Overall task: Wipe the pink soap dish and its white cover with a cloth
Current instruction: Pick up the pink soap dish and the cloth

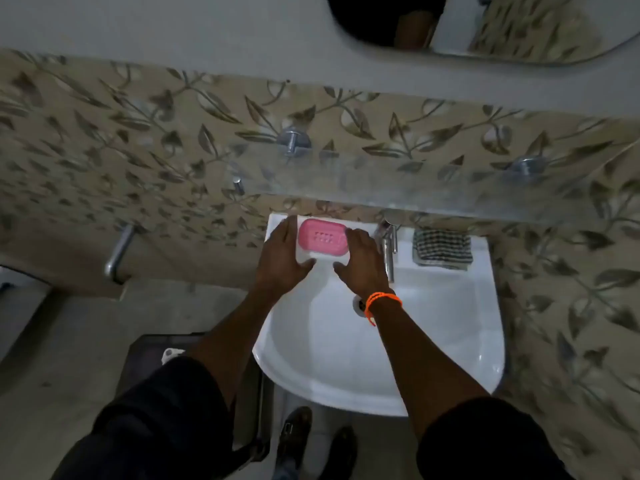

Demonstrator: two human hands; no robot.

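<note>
At sink (433, 341) rear: L hand (282, 258) & R hand (360, 261) flanking pink soap dish (322, 237), fingers clamped on it.

Pink soap dish (322, 236), oval, with small drain holes in the middle, sitting on top of the white cover (323, 255) at the back left ledge of the sink (450, 341). Checked black-and-white cloth (442, 248), folded, lying flat on the back right ledge, well apart from the dish.

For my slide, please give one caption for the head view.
Both hands, left hand and right hand, hold the pink soap dish above the sink.
</note>
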